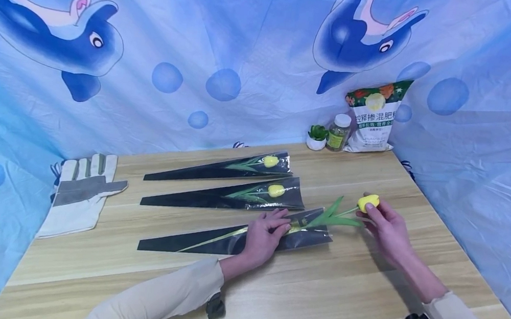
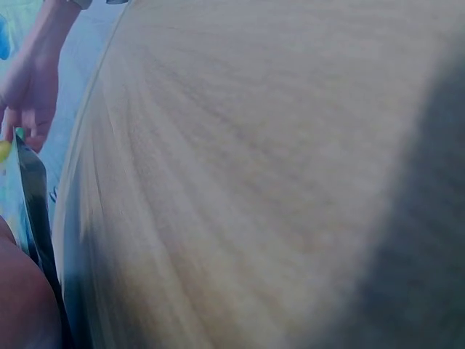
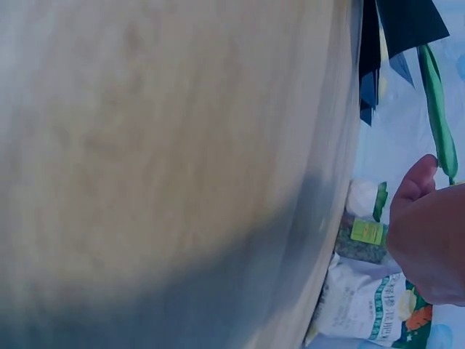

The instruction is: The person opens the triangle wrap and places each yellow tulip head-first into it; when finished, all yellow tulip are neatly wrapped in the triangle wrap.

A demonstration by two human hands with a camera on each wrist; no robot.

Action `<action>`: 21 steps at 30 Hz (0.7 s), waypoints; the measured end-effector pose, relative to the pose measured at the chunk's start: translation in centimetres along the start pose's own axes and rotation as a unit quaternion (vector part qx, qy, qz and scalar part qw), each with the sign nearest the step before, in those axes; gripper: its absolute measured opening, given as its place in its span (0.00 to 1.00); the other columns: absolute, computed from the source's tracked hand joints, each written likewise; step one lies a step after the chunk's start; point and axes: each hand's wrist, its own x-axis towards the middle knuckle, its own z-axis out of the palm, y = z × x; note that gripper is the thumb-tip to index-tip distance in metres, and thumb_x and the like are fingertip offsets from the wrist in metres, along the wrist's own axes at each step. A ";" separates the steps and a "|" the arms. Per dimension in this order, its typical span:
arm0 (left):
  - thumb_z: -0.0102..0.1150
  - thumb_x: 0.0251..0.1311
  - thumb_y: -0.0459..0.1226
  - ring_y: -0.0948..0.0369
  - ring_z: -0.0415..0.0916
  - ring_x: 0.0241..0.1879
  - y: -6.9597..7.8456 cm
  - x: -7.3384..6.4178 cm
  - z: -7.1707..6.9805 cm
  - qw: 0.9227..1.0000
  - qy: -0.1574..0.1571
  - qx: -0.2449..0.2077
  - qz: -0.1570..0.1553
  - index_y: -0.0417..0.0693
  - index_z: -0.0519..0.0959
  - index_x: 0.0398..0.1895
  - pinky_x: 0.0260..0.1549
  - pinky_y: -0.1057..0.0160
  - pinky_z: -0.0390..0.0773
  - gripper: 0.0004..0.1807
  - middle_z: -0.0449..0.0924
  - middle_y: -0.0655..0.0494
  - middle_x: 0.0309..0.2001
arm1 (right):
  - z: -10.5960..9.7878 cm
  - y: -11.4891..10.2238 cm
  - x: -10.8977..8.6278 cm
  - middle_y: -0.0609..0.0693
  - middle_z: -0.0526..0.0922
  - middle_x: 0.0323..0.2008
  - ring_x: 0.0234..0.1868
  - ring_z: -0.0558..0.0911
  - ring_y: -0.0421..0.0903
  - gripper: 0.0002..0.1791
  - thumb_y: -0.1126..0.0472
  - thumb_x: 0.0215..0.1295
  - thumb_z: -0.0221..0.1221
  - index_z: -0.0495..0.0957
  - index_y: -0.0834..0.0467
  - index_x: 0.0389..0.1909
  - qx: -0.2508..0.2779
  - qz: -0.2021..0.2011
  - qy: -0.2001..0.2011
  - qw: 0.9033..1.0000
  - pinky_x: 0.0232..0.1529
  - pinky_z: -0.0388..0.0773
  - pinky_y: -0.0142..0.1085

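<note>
In the head view, my right hand point(image 1: 392, 231) pinches a yellow tulip point(image 1: 368, 203) by its bloom, off to the right of the nearest flower sleeve point(image 1: 164, 243). The tulip's green leaves point(image 1: 335, 220) spread between the bloom and the sleeve's wide mouth. Its thin stem point(image 1: 215, 238) runs down inside this black, clear-fronted sleeve. My left hand point(image 1: 263, 238) grips the sleeve near its mouth, thumb and fingers over the film. In the left wrist view, the dark sleeve point(image 2: 36, 196) stands edge-on beside that hand. The right wrist view shows the green leaf point(image 3: 438, 120) above my right fingers.
Behind lie two more black sleeves point(image 1: 187, 199), each with a yellow tulip inside. Work gloves point(image 1: 78, 194) rest at the left edge. A small potted succulent point(image 1: 316, 138), a lidded jar point(image 1: 338, 132) and a fertilizer bag point(image 1: 375, 119) stand at the back right before a blue curtain.
</note>
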 end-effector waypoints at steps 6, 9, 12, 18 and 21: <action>0.68 0.58 0.28 0.41 0.75 0.59 0.0 0.0 0.0 1.000 0.001 -0.001 0.003 0.34 0.87 0.40 0.64 0.36 0.61 0.08 0.82 0.40 0.52 | -0.3 -0.4 0.2 0.47 0.87 0.40 0.38 0.88 0.43 0.18 0.66 0.72 0.58 0.70 0.56 0.60 -0.034 -0.020 0.007 0.999 0.43 0.82 0.32; 0.68 0.58 0.27 0.41 0.75 0.59 0.1 0.0 0.0 1.000 0.000 -0.001 0.001 0.34 0.87 0.40 0.65 0.37 0.60 0.08 0.82 0.41 0.52 | -0.4 -0.3 0.2 0.46 0.88 0.38 0.37 0.88 0.43 0.16 0.67 0.72 0.59 0.71 0.57 0.57 -0.066 -0.020 0.010 0.998 0.40 0.83 0.32; 0.68 0.57 0.28 0.42 0.75 0.59 0.1 0.1 0.0 1.000 -0.003 0.000 -0.001 0.34 0.87 0.40 0.65 0.37 0.59 0.08 0.82 0.42 0.53 | -0.3 -0.2 0.1 0.44 0.88 0.37 0.37 0.88 0.42 0.12 0.68 0.71 0.60 0.73 0.57 0.53 -0.093 -0.021 0.011 0.995 0.37 0.83 0.32; 0.68 0.57 0.28 0.42 0.74 0.60 0.2 0.2 0.2 1.000 -0.007 -0.002 -0.001 0.34 0.87 0.41 0.67 0.37 0.56 0.09 0.82 0.43 0.53 | -0.1 0.1 0.0 0.39 0.84 0.39 0.38 0.84 0.37 0.15 0.65 0.70 0.61 0.73 0.66 0.54 -0.187 -0.024 0.032 0.982 0.37 0.83 0.32; 0.69 0.57 0.27 0.42 0.74 0.60 0.3 0.3 0.3 1.000 -0.005 -0.001 0.002 0.34 0.87 0.41 0.66 0.36 0.56 0.09 0.82 0.43 0.53 | 0.1 0.2 -0.2 0.39 0.80 0.38 0.37 0.82 0.37 0.20 0.63 0.70 0.62 0.72 0.70 0.56 -0.240 -0.028 0.043 0.969 0.36 0.83 0.31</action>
